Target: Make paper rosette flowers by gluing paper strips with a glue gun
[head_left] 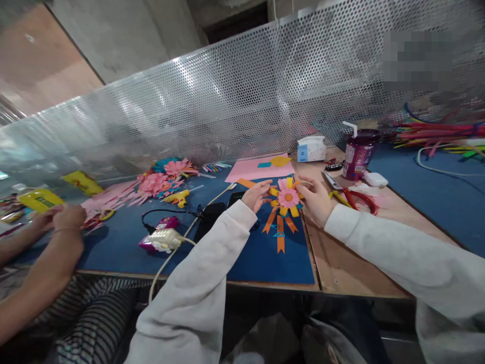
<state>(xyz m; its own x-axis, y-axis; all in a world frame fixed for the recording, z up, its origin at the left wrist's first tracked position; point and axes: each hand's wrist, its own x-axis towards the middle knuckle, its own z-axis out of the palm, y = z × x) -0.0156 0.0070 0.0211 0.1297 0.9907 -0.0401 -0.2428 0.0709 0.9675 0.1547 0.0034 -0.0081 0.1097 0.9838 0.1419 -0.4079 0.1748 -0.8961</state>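
A paper flower rosette (288,197) faces up in front of me, with a pink centre, yellow loops around it and orange forked tails. Blue curled marks or strips show on its tails. My left hand (258,195) pinches at its left edge with bent fingers. At the opposite edge my right hand (314,201) grips it between thumb and fingers, near a bit of orange. Behind the flower lies a pink paper sheet (242,171) bearing a yellow piece (281,161) and a blue piece (264,165). An orange strip (246,183) lies just beyond my left hand.
Red-handled scissors (350,194), a purple drink cup (356,156), a white case (375,179) and a tissue pack (311,149) stand right. A yellow glue gun (179,198), a power strip (162,239) with cords and pink paper flowers (155,184) lie left, beside another person's hands (68,217).
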